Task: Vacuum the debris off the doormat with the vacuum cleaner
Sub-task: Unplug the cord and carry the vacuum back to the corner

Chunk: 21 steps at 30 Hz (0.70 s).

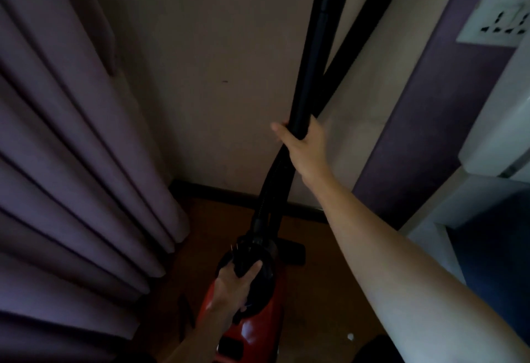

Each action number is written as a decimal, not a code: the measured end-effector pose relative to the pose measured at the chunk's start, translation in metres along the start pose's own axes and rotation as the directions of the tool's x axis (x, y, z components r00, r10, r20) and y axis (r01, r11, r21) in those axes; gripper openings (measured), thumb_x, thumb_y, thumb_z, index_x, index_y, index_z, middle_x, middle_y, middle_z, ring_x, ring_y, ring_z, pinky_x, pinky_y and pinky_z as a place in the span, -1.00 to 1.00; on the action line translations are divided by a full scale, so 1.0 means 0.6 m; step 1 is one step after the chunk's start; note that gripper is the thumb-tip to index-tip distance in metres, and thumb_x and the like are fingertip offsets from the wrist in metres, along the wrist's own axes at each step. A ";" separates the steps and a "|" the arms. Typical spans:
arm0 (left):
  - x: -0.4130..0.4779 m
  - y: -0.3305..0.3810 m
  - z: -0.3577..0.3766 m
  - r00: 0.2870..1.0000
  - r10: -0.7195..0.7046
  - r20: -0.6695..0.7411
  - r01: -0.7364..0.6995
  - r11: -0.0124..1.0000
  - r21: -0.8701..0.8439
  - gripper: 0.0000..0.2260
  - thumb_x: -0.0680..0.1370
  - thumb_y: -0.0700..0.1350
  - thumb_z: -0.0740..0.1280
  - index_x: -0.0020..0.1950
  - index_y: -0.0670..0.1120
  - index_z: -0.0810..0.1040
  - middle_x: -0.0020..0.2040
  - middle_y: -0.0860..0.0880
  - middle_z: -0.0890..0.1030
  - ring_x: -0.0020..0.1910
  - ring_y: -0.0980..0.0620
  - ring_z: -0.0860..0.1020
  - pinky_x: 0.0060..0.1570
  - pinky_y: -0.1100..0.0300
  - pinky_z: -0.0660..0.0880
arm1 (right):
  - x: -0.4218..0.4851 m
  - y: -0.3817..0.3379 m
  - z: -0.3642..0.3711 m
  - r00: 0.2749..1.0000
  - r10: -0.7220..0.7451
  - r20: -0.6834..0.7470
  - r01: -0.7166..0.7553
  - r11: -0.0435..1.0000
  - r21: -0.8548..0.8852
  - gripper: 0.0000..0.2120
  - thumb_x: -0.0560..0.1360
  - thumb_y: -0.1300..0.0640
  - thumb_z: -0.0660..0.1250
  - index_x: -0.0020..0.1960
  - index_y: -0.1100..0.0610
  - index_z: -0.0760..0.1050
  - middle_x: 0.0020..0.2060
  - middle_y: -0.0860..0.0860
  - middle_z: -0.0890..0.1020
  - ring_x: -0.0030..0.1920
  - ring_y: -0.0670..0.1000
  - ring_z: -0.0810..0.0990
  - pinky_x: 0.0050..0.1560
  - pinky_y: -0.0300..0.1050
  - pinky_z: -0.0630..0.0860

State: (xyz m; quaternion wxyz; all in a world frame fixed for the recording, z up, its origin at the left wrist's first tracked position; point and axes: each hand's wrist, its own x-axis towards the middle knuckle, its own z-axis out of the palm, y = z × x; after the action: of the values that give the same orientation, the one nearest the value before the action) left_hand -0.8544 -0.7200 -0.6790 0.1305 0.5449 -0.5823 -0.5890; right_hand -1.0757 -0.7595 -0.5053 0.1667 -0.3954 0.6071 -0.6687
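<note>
A red vacuum cleaner (255, 331) with a black top stands on the brown floor in a dim corner. My left hand (233, 288) grips the black handle on top of its body. My right hand (302, 140) is wrapped around the lower end of the long black wand (318, 47), which rises upright past the top of the frame. A black hose (271, 187) runs from the wand down into the vacuum body. The black floor nozzle (292, 252) lies just behind the body. No doormat is in view.
Purple curtains (71, 162) hang in folds on the left. A beige wall (215, 75) with a dark skirting closes the corner. A white wall socket (496, 20) sits on the purple wall at the right, above white furniture (493, 121). A small white speck (350, 337) lies on the floor.
</note>
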 end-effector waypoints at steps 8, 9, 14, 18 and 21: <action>0.026 -0.019 0.013 1.000 0.016 -0.027 -0.013 0.995 0.100 -0.47 0.49 0.24 0.39 0.37 0.00 0.49 0.10 -0.07 0.65 0.07 -0.17 0.64 0.01 -0.06 0.64 | -0.010 0.058 0.013 0.997 0.075 0.001 -0.075 0.997 0.012 -0.79 0.56 0.15 0.50 -0.16 0.19 0.52 -0.29 0.05 0.59 -0.24 -0.06 0.61 -0.12 -0.21 0.58; 0.031 -0.024 0.015 0.999 0.031 -0.023 -0.028 0.993 0.113 -0.47 0.50 0.23 0.38 0.38 -0.01 0.47 0.14 -0.07 0.64 0.10 -0.16 0.63 0.01 -0.04 0.63 | -0.009 0.063 0.014 0.997 0.080 -0.001 -0.080 0.997 0.015 -0.78 0.56 0.16 0.50 -0.19 0.16 0.50 -0.31 0.01 0.58 -0.26 -0.08 0.60 -0.14 -0.22 0.58; 0.043 -0.034 0.022 0.997 0.062 -0.037 -0.056 0.988 0.146 -0.49 0.53 0.17 0.38 0.38 -0.07 0.48 0.20 -0.05 0.61 0.21 -0.07 0.58 0.15 0.03 0.58 | 0.000 0.081 0.016 0.998 0.063 -0.010 -0.063 0.998 0.023 -0.74 0.56 0.18 0.50 -0.22 0.09 0.47 -0.34 -0.04 0.55 -0.30 -0.12 0.57 -0.18 -0.24 0.56; 0.048 -0.039 0.023 0.998 0.058 -0.025 -0.053 0.984 0.168 -0.47 0.52 0.21 0.35 0.39 -0.06 0.47 0.20 -0.04 0.62 0.21 -0.05 0.59 0.16 0.08 0.57 | 0.002 0.093 0.021 0.997 0.079 -0.018 -0.078 0.997 0.024 -0.76 0.55 0.17 0.51 -0.19 0.13 0.48 -0.34 -0.01 0.55 -0.30 -0.07 0.57 -0.18 -0.17 0.56; 0.058 -0.044 0.024 0.999 0.050 0.007 -0.050 0.986 0.157 -0.36 0.45 0.34 0.34 0.39 -0.04 0.48 0.19 -0.04 0.64 0.18 -0.04 0.61 0.12 0.04 0.60 | 0.005 0.097 0.020 0.996 0.086 -0.014 -0.085 0.996 0.035 -0.76 0.55 0.18 0.50 -0.18 0.10 0.47 -0.32 -0.01 0.55 -0.32 -0.08 0.56 -0.20 -0.17 0.57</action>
State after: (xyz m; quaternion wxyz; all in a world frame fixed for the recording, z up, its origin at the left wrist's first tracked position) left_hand -0.8658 -0.7320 -0.7216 0.1010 0.5377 -0.6406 -0.5388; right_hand -1.0837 -0.7815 -0.5597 0.1974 -0.3611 0.6130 -0.6744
